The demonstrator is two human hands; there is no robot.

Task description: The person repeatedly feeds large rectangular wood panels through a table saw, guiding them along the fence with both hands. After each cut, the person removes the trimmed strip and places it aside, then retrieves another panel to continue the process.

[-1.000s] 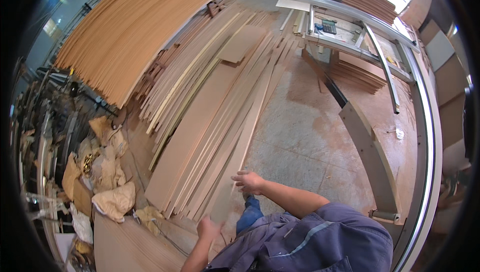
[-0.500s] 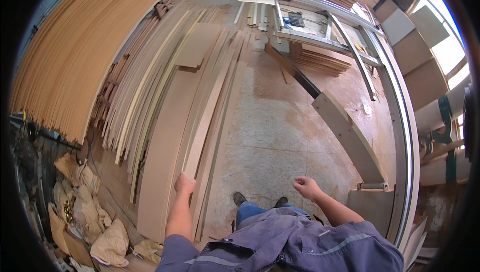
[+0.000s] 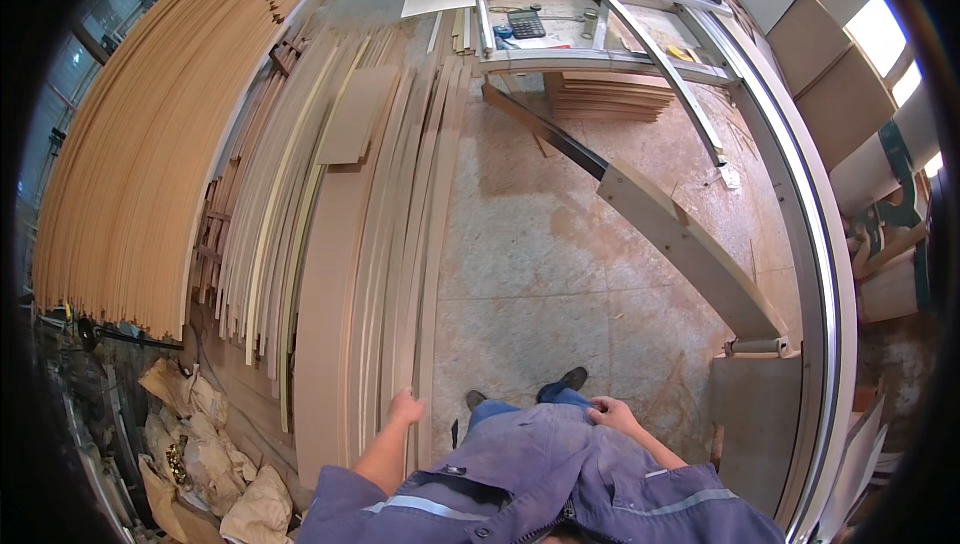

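Beside me on the left lies a row of long wooden strips (image 3: 400, 204). My left hand (image 3: 406, 407) is over their near ends with its fingers curled closed; whether a strip is inside them is hidden. A wide flat board (image 3: 322, 324) lies to the left of that hand, with a shorter board (image 3: 345, 134) on top of its far part. Near my right thigh, against the jacket hem, my right hand (image 3: 612, 414) is loosely closed, with nothing visible in it.
On the right stands a long metal-framed bench (image 3: 800, 234) with a calculator (image 3: 525, 24) at its far end. A slanted wooden brace (image 3: 690, 244) crosses below it. Tall stacked panels (image 3: 130, 164) stand on the left, crumpled brown paper (image 3: 200, 454) nearer. Stacked sheets (image 3: 608, 96) lie beneath the bench.
The pale strip raised at my left hand no longer stands out above the others. That hand has moved right and nearer to me. My right hand has dropped toward my thigh.
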